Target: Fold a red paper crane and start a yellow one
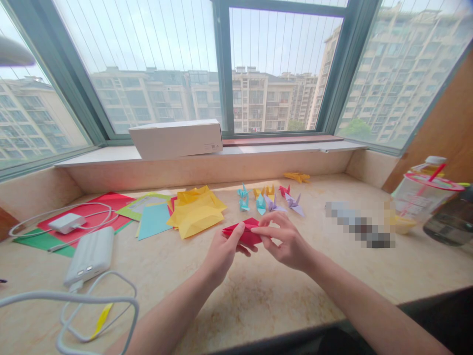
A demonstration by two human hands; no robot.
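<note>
A folded piece of red paper [247,231] is held just above the beige stone counter [258,296], near its middle. My left hand [223,251] pinches its left end between thumb and fingers. My right hand [286,240] grips its right end, fingers curled over the top edge. Behind my hands stands a row of several small folded paper cranes [271,200] in blue, yellow, red and purple. To the left of them lies a pile of yellow folded sheets [197,209].
Red, green and blue paper sheets [111,212], a white charger [66,223], a white power bank [90,254] and looping white cables lie at left. A white box [176,139] sits on the window sill. A plastic cup with a red straw [421,195] and a dark bottle stand at right.
</note>
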